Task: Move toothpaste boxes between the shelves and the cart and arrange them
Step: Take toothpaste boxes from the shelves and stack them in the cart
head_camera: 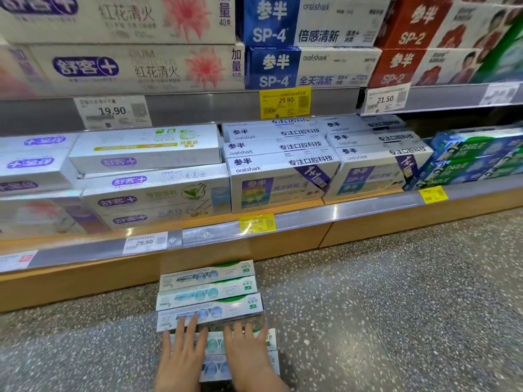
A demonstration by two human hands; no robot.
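Both the left hand (182, 350) and right hand (249, 352) are laid flat, fingers straight, on the toothpaste boxes (209, 292); bare floor (396, 306) is seen right of the fingertips.

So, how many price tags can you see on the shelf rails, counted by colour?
Yellow price tags: 3
White price tags: 5
Total: 8

single head view, looks forward and down, close over floor (396, 306), facing low shelves (254, 230).
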